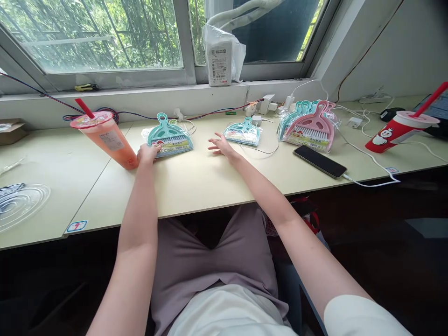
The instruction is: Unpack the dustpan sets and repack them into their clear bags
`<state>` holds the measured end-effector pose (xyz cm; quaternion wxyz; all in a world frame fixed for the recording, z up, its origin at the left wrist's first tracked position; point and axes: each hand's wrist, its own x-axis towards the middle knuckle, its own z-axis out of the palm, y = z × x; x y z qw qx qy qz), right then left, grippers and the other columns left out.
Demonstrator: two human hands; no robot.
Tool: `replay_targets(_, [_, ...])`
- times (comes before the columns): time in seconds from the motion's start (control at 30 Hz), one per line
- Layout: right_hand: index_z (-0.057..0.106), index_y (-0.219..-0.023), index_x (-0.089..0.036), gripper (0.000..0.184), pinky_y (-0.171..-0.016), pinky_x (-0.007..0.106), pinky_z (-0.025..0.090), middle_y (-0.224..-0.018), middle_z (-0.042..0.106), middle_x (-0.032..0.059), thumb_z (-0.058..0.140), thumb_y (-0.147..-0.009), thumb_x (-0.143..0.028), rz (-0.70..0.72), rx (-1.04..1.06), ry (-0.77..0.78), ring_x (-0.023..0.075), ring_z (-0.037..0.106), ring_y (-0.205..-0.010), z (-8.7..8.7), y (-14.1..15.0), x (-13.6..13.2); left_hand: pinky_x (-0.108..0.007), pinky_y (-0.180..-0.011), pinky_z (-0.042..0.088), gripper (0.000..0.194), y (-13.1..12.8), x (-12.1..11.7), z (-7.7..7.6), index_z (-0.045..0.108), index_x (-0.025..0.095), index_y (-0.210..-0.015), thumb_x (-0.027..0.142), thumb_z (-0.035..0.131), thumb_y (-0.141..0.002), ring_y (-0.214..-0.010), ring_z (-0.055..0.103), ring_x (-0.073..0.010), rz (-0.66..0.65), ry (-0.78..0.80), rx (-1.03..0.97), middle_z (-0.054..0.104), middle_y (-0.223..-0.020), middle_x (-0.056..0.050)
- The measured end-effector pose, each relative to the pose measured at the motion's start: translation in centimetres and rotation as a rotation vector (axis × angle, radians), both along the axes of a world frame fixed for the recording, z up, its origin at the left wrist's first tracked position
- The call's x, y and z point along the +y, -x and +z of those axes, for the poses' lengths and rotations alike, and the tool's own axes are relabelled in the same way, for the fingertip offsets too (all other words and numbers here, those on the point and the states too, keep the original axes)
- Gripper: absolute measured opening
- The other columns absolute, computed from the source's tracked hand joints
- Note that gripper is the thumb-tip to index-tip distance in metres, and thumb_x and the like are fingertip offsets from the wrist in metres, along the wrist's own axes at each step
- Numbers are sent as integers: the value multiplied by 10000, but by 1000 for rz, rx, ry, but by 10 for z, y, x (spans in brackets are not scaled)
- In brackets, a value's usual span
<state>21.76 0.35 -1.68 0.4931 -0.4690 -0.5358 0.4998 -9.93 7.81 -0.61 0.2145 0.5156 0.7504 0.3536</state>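
Left of frame, my left hand (149,153) has its fingers curled at the near-left edge of a turquoise plastic dustpan-and-brush set in clear wrap (170,141); whether they pinch it, I can't tell. Centre, my right hand (221,147) is spread and holds nothing, just beside a second turquoise wrapped set (243,132). Right of centre, pink and turquoise wrapped sets (311,126) lie bunched: two sets apart, several grouped, by my reckoning.
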Motion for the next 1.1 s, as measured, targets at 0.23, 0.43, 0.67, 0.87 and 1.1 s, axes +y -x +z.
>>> replay_targets(0.23, [348,-1451,-282,561,-916,397,621,-1487,532,99,564,-949,-409,-6,-17,1,194,709,-1084,0,0,0,-567,-1143,375,528,-27,-15,3,600,107,-1223,410,759,-820,-1429,352,-421,117,-65,384,432,-1476,-267])
replay_targets(0.43, [349,-1449,-271,574,-977,427,604,-1476,537,102,579,-942,-409,5,-22,-6,186,709,-1067,-4,-2,2,-568,-1137,356,654,-37,-15,-5,435,132,-1401,327,733,-853,-1415,339,-411,123,-211,407,417,-1454,-255])
replay_targets(0.67, [366,-1449,-289,586,-911,383,630,-1469,544,98,590,-920,-403,19,-35,-7,187,705,-1093,-2,-1,-1,-651,-1143,247,403,-50,-29,0,503,179,-1289,234,578,-897,-1424,298,-438,-118,-463,394,399,-1478,-238])
replay_targets(0.87, [382,-1431,-262,559,-947,380,614,-1464,555,98,585,-925,-386,22,-60,-2,170,716,-1059,-4,0,2,-601,-1136,311,295,-53,-31,0,503,181,-1202,216,507,-909,-1327,450,-405,-214,-512,325,532,-1285,-207])
replay_targets(1.1, [431,-1369,-255,485,-922,353,608,-1376,631,79,610,-929,-353,46,-31,-7,149,726,-975,-4,0,3,-524,-1077,443,254,-108,-102,57,539,233,-1128,357,563,-908,-1189,581,-338,-387,-678,59,590,-1127,-114])
